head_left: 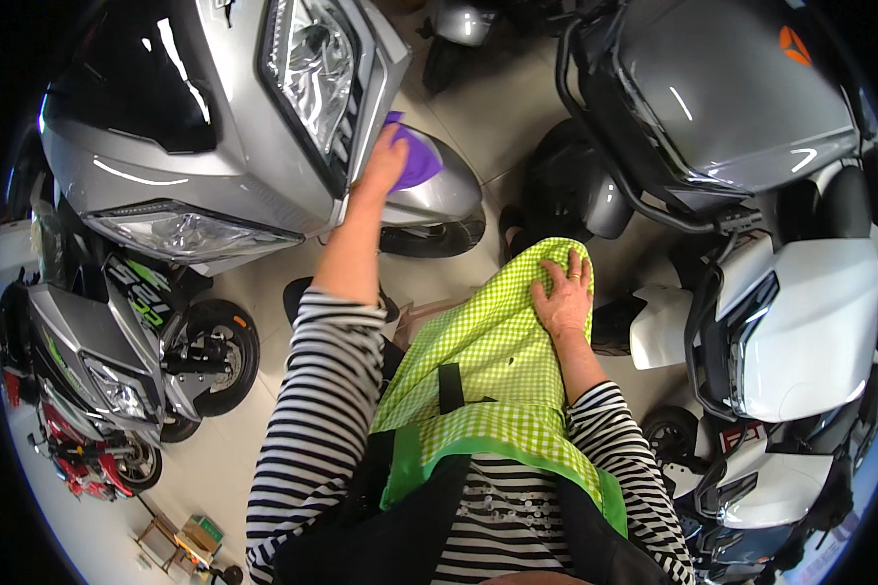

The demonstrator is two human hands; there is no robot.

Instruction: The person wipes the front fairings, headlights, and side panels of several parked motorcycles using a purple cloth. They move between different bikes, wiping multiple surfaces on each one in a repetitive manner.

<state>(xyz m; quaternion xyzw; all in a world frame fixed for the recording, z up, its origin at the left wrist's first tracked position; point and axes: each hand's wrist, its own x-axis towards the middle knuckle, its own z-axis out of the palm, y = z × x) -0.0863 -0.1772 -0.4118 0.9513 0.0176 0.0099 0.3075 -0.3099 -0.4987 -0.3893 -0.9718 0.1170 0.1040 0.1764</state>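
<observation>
My left hand (384, 164) is closed on a purple cloth (418, 164). It presses the cloth against the silver front fender (451, 195) of a large silver scooter (244, 107), just below the headlight (314, 78). Part of the cloth is hidden under the fingers. My right hand (563, 295) lies flat with its fingers spread on the green checked apron (498, 341), over my bent knee. A ring shows on one of its fingers, and it holds nothing.
A dark grey scooter (722, 88) stands at the far right, with white scooters (810, 327) below it. On the left are a grey motorbike (98, 341) and a red one (78, 439). Boxes (200, 534) sit at the lower left. Pale tiles (468, 122) cover the floor.
</observation>
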